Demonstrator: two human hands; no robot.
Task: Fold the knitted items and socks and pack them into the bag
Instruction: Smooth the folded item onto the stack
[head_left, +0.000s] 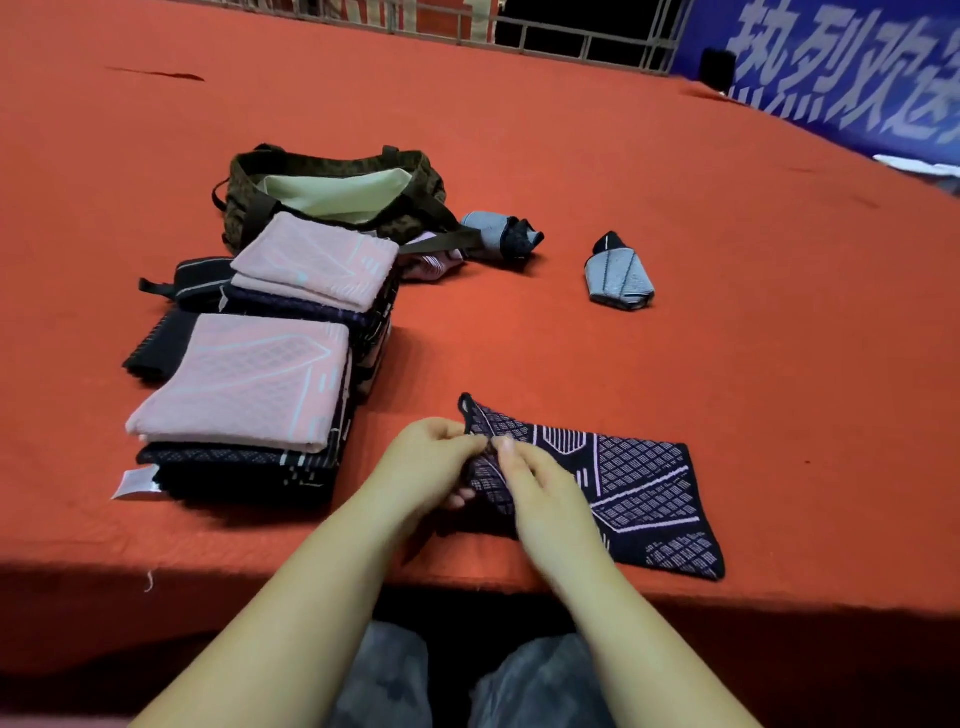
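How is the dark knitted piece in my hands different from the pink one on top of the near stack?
The dark knitted piece is navy with pale pink lines; the pink piece is pink with pale blue lines. The dark one lies in a thin layer on the red table, pinched by both hands; the pink one is folded thick, untouched, atop a stack. Both carry a similar grid pattern.

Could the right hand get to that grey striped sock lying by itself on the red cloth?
Probably yes. The grey striped sock lies alone on the red cloth, with nothing between it and the right hand. But that hand now pinches the dark knitted piece and must let go first.
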